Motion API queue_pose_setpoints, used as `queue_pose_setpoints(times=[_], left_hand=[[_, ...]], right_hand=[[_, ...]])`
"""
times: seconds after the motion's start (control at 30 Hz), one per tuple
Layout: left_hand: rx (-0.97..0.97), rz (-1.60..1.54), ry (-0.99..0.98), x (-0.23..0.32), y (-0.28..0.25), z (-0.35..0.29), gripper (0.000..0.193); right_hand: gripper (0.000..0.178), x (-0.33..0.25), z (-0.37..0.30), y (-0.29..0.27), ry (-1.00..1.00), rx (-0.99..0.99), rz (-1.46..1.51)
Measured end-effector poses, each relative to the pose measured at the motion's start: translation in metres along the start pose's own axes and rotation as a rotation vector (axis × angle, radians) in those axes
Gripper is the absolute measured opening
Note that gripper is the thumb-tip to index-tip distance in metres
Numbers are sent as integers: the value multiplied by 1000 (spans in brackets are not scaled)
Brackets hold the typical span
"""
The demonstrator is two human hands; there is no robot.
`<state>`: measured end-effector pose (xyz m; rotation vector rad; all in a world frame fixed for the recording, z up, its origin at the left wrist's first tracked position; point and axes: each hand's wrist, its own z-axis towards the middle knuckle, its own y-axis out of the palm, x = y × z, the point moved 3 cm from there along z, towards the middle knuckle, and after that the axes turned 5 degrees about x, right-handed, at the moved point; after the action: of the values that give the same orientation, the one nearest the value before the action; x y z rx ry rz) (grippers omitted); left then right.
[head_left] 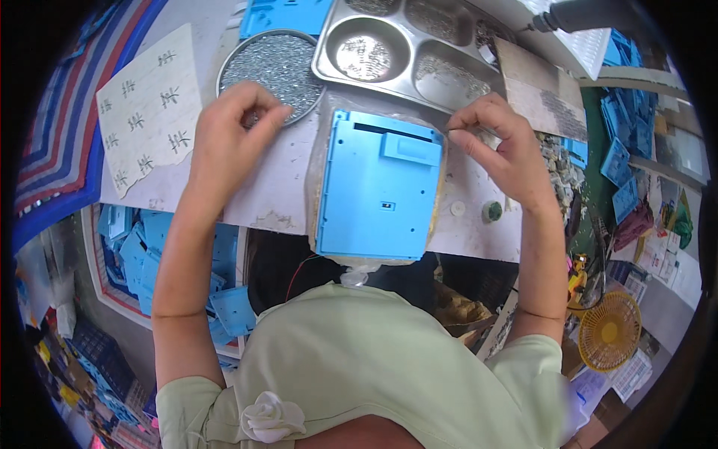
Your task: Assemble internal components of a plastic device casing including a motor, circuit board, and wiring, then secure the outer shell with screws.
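Low at left, below the table point(284, 198), a crate point(99, 277) full of loose blue panels point(153, 254). Then the left hand point(247, 120) over the near rim of a round dish point(273, 31), full of silvery bits point(280, 67); thumb and finger narrow, any hold impossible to tell. In the middle, a blue cover point(370, 187) flat on a plastic-wrapped pad point(317, 172). Behind, a steel tray point(389, 84), small metal parts point(364, 58) in separate wells. Just beside the cover's upper right corner, the right hand point(490, 142), fingertips narrow, hold unclear. Far right, a yellow basket point(609, 329).

Blue panel point(374, 187) looks like smooth plastic, compartment tray point(398, 84) is super shiny metal, written-on sheet point(153, 105) is matt paper, shirt point(366, 340) just smooth matt cloth.
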<state>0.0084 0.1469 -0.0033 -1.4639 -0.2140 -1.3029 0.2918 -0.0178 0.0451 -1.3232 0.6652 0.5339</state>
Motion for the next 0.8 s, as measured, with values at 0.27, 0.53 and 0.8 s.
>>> queue_pose_setpoints(times=[0.27,0.53,0.8], left_hand=[[-76,-228,-11,28,17,-28,19],[-198,-94,135,38,30,-10,22],[-202,102,251,51,22,-3,20]], right_hand=[[14,5,-11,12,72,51,20],[13,-7,-9,12,-4,102,-47],[15,-26,-17,7,-97,146,-145]])
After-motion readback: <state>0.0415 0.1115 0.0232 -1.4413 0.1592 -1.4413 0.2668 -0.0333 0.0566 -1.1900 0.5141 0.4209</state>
